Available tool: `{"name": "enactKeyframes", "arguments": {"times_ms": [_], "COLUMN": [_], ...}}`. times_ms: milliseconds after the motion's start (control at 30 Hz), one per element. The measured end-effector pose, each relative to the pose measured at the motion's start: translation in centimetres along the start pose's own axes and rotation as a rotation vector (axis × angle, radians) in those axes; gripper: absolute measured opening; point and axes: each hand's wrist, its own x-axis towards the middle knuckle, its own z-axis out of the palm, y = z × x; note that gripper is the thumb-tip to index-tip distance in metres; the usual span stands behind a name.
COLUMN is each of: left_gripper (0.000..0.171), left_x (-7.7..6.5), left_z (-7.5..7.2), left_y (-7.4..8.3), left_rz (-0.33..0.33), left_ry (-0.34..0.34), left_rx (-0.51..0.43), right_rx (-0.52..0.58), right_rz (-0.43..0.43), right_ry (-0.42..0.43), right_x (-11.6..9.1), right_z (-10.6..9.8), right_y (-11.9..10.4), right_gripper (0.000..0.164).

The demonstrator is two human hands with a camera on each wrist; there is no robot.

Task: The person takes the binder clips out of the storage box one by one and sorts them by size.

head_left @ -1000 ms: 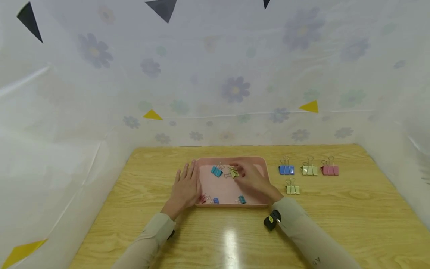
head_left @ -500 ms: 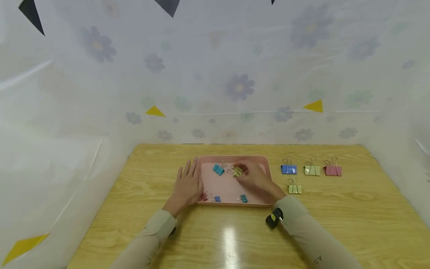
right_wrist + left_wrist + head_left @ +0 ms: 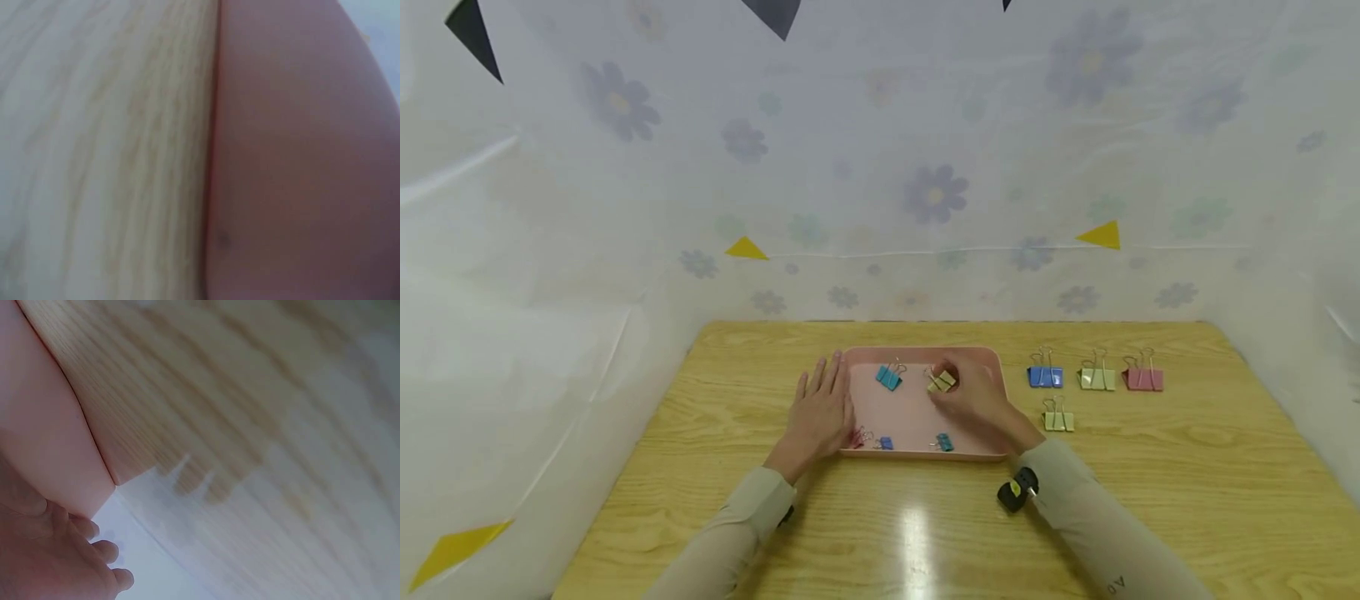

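Around the back and sides of the wood-grained table [image 3: 1187, 483], whose near part catches a bright glare [image 3: 914, 546], I see whitish sheeting [image 3: 835, 92] patterned with faded flowers [image 3: 936, 194], yellow triangles [image 3: 1102, 236] and dark triangles [image 3: 474, 40].

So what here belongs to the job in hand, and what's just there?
Seemingly the job:
yellowish clip, held by right hand
pink tray, left hand beside it
In tray: upper teal clip, lower teal clip, small blue clip, red clip
On the table: standing blue clip, standing green clip, standing pink clip, standing yellow clip

Likely just there:
yellow triangles, black triangles, flowered sheet
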Motion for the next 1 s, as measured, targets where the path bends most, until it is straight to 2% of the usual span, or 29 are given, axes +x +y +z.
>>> {"name": "enactKeyframes", "arguments": {"times_ms": [167, 467, 567, 667, 1000], "left_gripper": [0.061, 0.061, 0.06, 0.061, 0.06], "left_x": [0.1, 0.0, 0.1, 0.1, -0.1], "left_z": [0.1, 0.2, 0.3, 0.3, 0.1], "left_y": [0.1, 0.0, 0.0, 0.0, 0.1], "left_rz": [0.0, -0.003, -0.002, -0.006, -0.006], "left_ry": [-0.001, -0.005, -0.001, -0.001, 0.008], "left_rx": [0.001, 0.009, 0.011, 0.012, -0.009], "right_rx": [0.04, 0.097, 0.103, 0.101, 0.14], "right_rz": [0.031, -0.141, -0.162, -0.153, -0.033], "right_ry": [-0.01, 0.006, 0.024, 0.038, 0.076], "right_x": [-0.2, -0.8, -1.2, -1.6, -3.2], "right_z": [-0.4, -1.2, -1.4, -1.6, -2.5], "right_y": [0.5, 0.5, 0.4, 0.3, -0.8], "right_gripper": [0.016, 0.025, 0.024, 0.023, 0.024]}}
